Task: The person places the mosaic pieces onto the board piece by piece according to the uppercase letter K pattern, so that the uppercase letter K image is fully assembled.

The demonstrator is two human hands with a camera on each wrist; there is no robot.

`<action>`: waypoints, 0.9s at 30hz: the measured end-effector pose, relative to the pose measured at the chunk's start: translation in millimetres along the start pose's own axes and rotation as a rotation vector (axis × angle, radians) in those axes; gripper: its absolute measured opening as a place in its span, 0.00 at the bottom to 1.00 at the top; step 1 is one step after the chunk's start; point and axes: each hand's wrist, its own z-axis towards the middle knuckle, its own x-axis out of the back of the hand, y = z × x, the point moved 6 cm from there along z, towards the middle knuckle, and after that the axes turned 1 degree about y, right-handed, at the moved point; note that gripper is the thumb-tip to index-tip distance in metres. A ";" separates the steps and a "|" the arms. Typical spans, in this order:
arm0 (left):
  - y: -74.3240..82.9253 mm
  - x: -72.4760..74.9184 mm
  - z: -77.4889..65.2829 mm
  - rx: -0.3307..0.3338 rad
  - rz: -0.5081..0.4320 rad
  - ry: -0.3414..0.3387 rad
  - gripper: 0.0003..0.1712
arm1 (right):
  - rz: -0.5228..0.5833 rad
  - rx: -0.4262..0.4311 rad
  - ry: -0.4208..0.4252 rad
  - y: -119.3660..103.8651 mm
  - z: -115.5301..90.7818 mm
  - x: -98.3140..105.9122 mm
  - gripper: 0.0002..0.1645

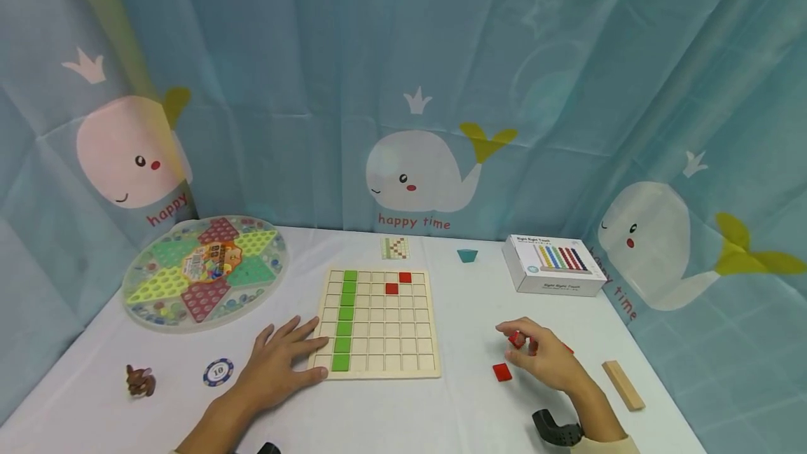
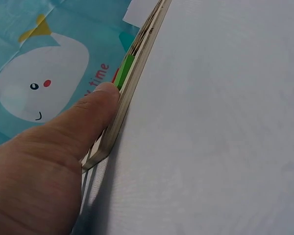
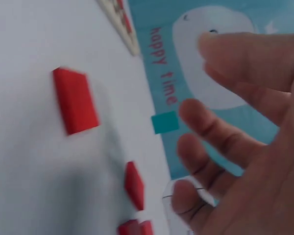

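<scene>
A square wooden grid board [image 1: 394, 333] lies on the white table, with a column of green tiles [image 1: 345, 313] near its left side. Two red tiles [image 1: 392, 289] sit near its top right, touching only corner to corner. My left hand [image 1: 277, 368] rests at the board's left edge, fingers spread; in the left wrist view the thumb [image 2: 95, 110] touches the edge beside a green tile [image 2: 124, 72]. My right hand [image 1: 543, 356] hovers above loose red tiles, fingers loosely bent. Nothing is between them in the right wrist view, where one red tile [image 3: 76, 101] lies apart from several others [image 3: 134, 186].
A Chinese checkers board [image 1: 204, 272] lies at the left, behind a brown animal figurine [image 1: 140, 381] and a poker chip [image 1: 218, 372]. A small pattern card [image 1: 395, 248], a teal piece [image 1: 467, 256] and a white box [image 1: 553, 266] stand farther back. A wooden block [image 1: 623, 384] lies far right.
</scene>
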 end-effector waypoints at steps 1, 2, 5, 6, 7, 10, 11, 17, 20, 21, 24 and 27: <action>0.1 0.0 0.0 0.000 0.000 0.000 0.35 | 0.002 -0.017 -0.034 3.5 -1.4 -3.0 0.22; 0.2 -0.1 0.0 -0.001 -0.001 -0.001 0.35 | -0.002 -0.023 -0.065 6.2 -2.8 -5.7 0.23; -0.2 -0.8 0.1 0.001 -0.001 -0.005 0.35 | -0.008 -0.039 -0.151 12.0 -6.3 -13.5 0.24; -0.2 -0.8 0.3 0.002 -0.003 -0.006 0.35 | -0.013 -0.041 -0.172 12.9 -7.0 -15.5 0.25; -0.3 -0.7 0.5 0.003 -0.004 -0.005 0.36 | -0.019 -0.043 -0.189 13.7 -7.6 -17.3 0.25; -0.7 -0.8 0.6 0.006 -0.007 -0.006 0.36 | -0.053 -0.040 -0.214 14.1 -7.2 -21.7 0.25; -0.6 -0.7 0.5 0.006 -0.007 -0.007 0.36 | -0.067 -0.038 -0.215 14.2 -6.7 -23.1 0.26; 0.4 -0.5 0.5 -0.001 -0.005 -0.003 0.36 | -0.159 -0.019 -0.155 15.0 -3.4 -29.6 0.23; 0.4 -0.9 0.6 0.000 -0.002 -0.003 0.36 | -0.181 -0.020 -0.098 16.3 -1.8 -30.8 0.18; 0.4 -1.0 0.6 0.000 -0.001 -0.004 0.36 | -0.185 -0.024 -0.085 16.8 -1.5 -30.8 0.17; 0.2 -0.9 0.6 0.002 0.000 -0.006 0.36 | -0.201 -0.038 -0.077 18.0 -0.5 -31.6 0.17; 0.4 0.3 0.7 0.000 0.001 -0.002 0.36 | -0.243 -0.044 -0.069 16.9 1.5 -32.5 0.16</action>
